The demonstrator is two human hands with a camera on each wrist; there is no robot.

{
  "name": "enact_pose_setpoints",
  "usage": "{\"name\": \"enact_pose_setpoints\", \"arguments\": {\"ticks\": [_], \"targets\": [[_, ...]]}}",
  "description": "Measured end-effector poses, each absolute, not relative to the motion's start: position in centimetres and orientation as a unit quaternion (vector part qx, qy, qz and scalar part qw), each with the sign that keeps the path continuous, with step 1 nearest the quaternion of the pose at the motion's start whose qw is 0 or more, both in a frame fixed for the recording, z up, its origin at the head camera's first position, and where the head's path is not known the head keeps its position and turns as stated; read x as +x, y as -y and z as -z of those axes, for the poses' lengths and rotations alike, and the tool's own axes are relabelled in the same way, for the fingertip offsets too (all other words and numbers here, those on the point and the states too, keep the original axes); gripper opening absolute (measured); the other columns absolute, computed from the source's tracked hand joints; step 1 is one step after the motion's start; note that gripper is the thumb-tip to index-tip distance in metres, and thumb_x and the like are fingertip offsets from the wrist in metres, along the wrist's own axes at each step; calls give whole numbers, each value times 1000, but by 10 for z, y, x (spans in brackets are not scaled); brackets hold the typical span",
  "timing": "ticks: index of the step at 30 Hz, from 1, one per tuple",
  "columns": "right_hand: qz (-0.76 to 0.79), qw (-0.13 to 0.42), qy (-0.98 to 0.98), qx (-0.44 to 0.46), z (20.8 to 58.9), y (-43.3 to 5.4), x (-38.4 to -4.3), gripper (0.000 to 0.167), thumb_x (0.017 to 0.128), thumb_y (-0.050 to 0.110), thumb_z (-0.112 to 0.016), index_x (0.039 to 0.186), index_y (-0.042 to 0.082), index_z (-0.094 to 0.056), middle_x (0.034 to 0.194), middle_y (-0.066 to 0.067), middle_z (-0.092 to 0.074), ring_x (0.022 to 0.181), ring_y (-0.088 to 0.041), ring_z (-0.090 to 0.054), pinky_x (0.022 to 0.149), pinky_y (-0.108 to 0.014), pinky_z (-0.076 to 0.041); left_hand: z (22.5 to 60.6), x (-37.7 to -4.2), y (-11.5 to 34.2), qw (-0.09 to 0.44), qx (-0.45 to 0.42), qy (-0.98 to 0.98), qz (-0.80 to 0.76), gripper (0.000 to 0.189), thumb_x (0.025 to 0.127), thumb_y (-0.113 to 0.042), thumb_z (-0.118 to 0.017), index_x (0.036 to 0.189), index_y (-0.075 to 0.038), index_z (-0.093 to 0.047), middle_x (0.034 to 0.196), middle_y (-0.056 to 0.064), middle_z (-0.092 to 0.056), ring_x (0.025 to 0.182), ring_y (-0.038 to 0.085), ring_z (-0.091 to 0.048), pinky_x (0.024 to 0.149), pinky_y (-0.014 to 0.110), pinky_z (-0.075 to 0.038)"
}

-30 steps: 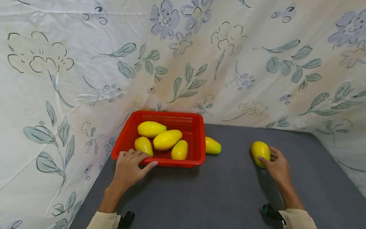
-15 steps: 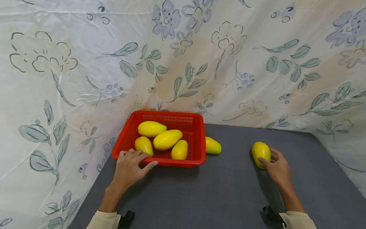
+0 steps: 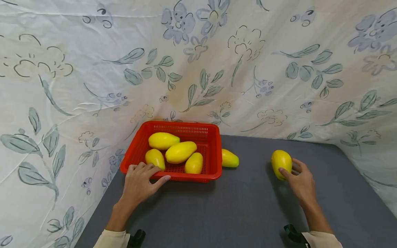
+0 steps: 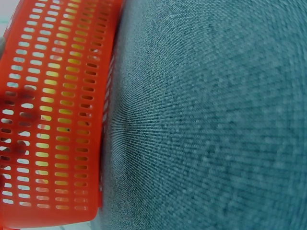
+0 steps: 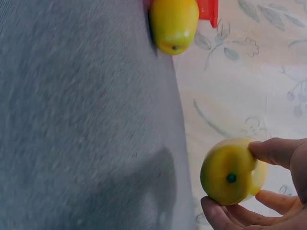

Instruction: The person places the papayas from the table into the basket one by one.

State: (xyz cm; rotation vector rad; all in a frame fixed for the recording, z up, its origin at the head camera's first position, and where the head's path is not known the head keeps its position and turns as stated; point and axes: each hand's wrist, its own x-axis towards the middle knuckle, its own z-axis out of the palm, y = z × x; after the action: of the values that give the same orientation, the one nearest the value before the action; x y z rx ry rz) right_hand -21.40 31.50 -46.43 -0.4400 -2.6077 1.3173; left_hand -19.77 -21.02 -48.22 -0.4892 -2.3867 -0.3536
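A yellow mango (image 3: 281, 164) is in my right hand (image 3: 300, 181) at the right of the table, pinched between thumb and fingers. In the right wrist view this mango (image 5: 231, 172) shows its dark stem end, with the thumb (image 5: 276, 151) on one side and fingers beneath. My left hand (image 3: 141, 181) grips the front rim of a red plastic basket (image 3: 186, 177) near its left corner, fingers over the rim and thumb along the front. Several yellow mangoes (image 3: 181, 152) lie in the basket. The left wrist view shows its slotted wall (image 4: 57, 120), yellow fruit behind the slots.
Another mango (image 3: 230, 158), green at its tip, lies against the basket's right side, partly hidden by it. The grey cloth-covered table (image 3: 235, 206) spreads in front. A floral curtain (image 3: 198, 69) hangs directly behind the table and along its left side.
The right hand's mango has risen slightly and tilted a little, its shadow now showing more on the table. The left hand and basket stay in place; the head view shifts slightly.
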Motion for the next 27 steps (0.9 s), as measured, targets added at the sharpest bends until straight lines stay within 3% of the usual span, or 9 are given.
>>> {"name": "enact_pose_setpoints", "arguments": {"ticks": [12, 17, 19, 22, 27], "targets": [[-474, 106, 867, -116, 439, -289, -212, 88, 101, 48, -70, 168, 10, -27, 160, -31, -44, 138, -51, -54, 105, -63, -48, 483, -199, 207, 327, -182, 917, 135, 57, 94, -70, -62, 104, -18, -83, 96, 6, -76, 84, 28, -57, 77, 45, -38], [-478, 111, 867, -90, 427, -275, -207, 87, 100, 51, -70, 167, 12, -30, 161, -25, -46, 139, -46, -56, 105, -60, -49, 483, -200, 206, 331, -182, 916, 133, 63, 96, -73, -56, 103, -17, -83, 96, 6, -76, 84, 29, -57, 77, 45, -39], [-482, 108, 866, -80, 424, -269, -206, 86, 100, 51, -71, 167, 13, -31, 161, -23, -47, 139, -44, -57, 103, -49, -52, 483, -200, 206, 332, -182, 916, 133, 65, 97, -75, -52, 103, -17, -83, 96, 6, -76, 83, 29, -57, 77, 45, -39], [-496, 104, 860, -64, 420, -258, -204, 85, 100, 49, -71, 167, 14, -31, 162, -21, -46, 140, -44, -56, 104, -49, -53, 483, -199, 205, 332, -181, 916, 135, 66, 97, -75, -52, 103, -17, -83, 96, 7, -76, 83, 28, -57, 77, 45, -39], [-517, 104, 849, -43, 417, -241, -202, 84, 100, 45, -73, 166, 14, -32, 163, -23, -44, 143, -47, -51, 109, -66, -45, 484, -200, 204, 332, -179, 916, 138, 66, 97, -75, -53, 103, -17, -83, 96, 7, -76, 83, 28, -57, 77, 45, -38]]}}
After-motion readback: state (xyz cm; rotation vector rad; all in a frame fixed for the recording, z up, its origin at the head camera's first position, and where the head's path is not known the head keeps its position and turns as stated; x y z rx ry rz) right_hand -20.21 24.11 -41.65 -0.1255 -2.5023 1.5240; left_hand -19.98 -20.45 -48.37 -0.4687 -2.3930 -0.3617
